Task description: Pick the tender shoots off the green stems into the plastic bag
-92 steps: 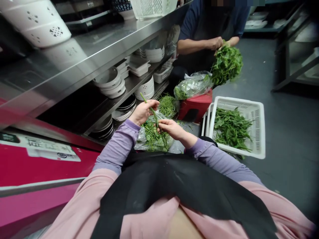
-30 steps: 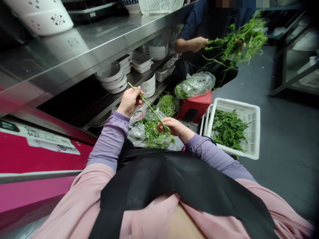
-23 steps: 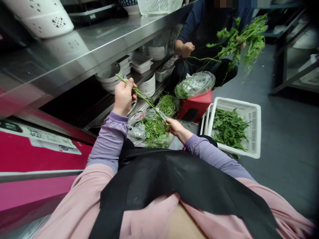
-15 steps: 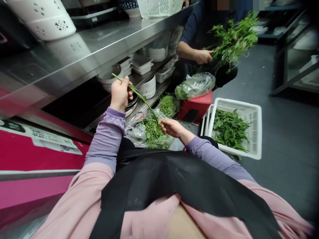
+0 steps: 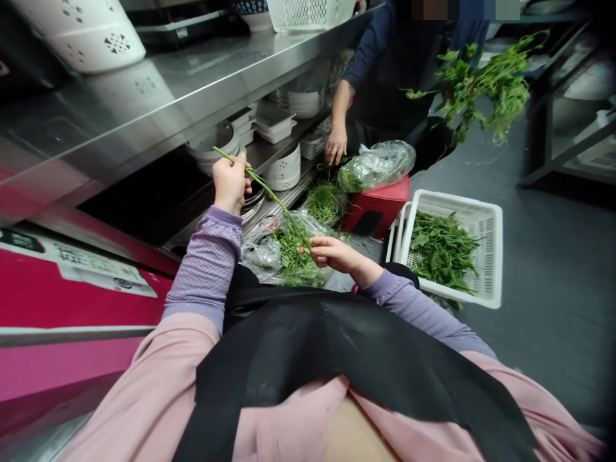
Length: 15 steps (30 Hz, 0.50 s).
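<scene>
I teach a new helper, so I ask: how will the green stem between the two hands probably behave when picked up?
The green stem is probably bendable, not limp: it spans from left hand to right hand with only a gentle curve. It is likely light and easily snapped, because it looks thin.

There's a steel counter top (image 5: pixel 202 77) over there with a pierced white container (image 5: pixel 91 38) at its near end, black trays (image 5: pixel 180 29) farther along, then a patterned bowl (image 5: pixel 255 16), and a white basket (image 5: pixel 310 16) by the front edge. Underneath, a shelf (image 5: pixel 262 154) carries round white bowls (image 5: pixel 214 144) and rectangular dishes (image 5: pixel 275 123). Down on the dark floor (image 5: pixel 529 256) stands a red stool (image 5: pixel 382 200), a clear bag (image 5: pixel 387 157) on its top; an open plastic bag of greens (image 5: pixel 267 255) lies nearer the shelf.
</scene>
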{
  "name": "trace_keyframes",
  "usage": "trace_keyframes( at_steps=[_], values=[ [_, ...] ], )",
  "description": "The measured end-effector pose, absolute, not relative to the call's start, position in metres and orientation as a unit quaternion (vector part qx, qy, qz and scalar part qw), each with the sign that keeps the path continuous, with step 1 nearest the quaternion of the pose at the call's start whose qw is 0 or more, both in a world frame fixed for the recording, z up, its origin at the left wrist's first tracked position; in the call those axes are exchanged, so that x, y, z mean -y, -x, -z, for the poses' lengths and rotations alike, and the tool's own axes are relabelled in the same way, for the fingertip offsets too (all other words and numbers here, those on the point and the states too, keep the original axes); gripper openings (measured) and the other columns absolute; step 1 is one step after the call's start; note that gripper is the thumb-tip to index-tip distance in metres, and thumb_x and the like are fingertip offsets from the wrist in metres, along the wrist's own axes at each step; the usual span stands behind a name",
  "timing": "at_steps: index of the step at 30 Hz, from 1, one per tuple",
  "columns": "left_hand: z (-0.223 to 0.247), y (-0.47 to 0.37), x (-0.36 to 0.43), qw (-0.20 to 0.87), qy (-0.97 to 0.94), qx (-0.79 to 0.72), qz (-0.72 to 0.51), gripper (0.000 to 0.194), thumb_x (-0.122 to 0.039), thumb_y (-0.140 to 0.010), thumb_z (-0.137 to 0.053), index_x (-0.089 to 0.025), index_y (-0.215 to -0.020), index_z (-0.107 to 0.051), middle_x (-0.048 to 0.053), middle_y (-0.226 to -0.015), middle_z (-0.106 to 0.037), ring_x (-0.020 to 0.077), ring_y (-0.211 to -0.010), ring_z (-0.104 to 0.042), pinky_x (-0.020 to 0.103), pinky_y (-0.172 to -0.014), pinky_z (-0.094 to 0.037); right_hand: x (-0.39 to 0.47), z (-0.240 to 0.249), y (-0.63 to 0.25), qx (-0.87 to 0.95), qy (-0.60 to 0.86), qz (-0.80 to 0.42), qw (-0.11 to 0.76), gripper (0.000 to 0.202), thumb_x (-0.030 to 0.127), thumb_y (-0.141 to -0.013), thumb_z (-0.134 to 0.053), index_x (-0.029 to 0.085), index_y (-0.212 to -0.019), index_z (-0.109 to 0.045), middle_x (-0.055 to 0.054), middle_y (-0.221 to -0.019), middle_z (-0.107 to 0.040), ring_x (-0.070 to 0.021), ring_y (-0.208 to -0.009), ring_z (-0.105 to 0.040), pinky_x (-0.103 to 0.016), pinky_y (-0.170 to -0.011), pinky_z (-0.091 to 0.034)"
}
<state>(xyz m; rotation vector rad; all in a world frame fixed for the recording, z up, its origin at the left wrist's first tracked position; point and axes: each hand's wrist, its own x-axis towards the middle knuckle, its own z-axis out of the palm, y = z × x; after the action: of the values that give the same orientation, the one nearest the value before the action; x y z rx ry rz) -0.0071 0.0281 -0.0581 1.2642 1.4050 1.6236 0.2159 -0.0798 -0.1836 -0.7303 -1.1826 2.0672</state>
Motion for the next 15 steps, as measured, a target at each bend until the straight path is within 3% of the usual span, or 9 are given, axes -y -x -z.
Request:
trace_keyframes(
  at_steps=[4,8,12,15],
  values=[
    [0.06,0.008,-0.029,0.306,-0.488,-0.528,-0.623,0.032,-0.037,-0.084,-0.061,-0.018,-0.065,-0.044,-0.008,-0.043,-0.038,0.0041,-0.031,-0.037,0.014,-0.031,-0.027,0.082,0.177,-0.209,0.484,0.317,-0.743,0.336,0.028,0.041,-0.071,-0.067,0.016,-0.07,-0.053,0.01,-0.045,-0.028,-0.0033,-0.04,-0.021,-0.019,-0.041,-0.015],
    [0.057,0.003,-0.024,0.305,-0.493,-0.52,-0.628,0.033,-0.041,-0.085,-0.06,-0.019,-0.068,-0.043,-0.008,-0.044,-0.036,0.0038,-0.031,-0.036,0.016,-0.031,-0.026,0.075,0.185,-0.203,0.458,0.409,-0.685,0.392,0.021,0.031,-0.07,-0.059,0.018,-0.06,-0.045,0.008,-0.045,-0.033,-0.0038,-0.038,-0.021,-0.02,-0.038,-0.014],
    [0.037,0.001,-0.007,0.245,-0.487,-0.495,-0.677,0.031,-0.039,-0.095,-0.046,-0.019,-0.071,-0.04,-0.008,-0.048,-0.036,0.0025,-0.035,-0.037,0.016,-0.033,-0.025,0.067,0.214,-0.205,0.36,0.498,-0.669,0.419,0.013,0.023,-0.068,-0.051,0.019,-0.058,-0.043,0.008,-0.043,-0.028,-0.0046,-0.038,-0.017,-0.02,-0.038,-0.013],
    [0.016,0.005,0.002,0.204,-0.476,-0.477,-0.71,0.03,-0.03,-0.099,-0.04,-0.019,-0.071,-0.038,-0.007,-0.05,-0.036,0.0018,-0.037,-0.037,0.016,-0.035,-0.026,0.062,0.239,-0.21,0.34,0.528,-0.663,0.408,0.005,0.021,-0.068,-0.052,0.017,-0.064,-0.051,0.009,-0.043,-0.027,-0.0055,-0.038,-0.02,-0.02,-0.039,-0.017]
  ],
)
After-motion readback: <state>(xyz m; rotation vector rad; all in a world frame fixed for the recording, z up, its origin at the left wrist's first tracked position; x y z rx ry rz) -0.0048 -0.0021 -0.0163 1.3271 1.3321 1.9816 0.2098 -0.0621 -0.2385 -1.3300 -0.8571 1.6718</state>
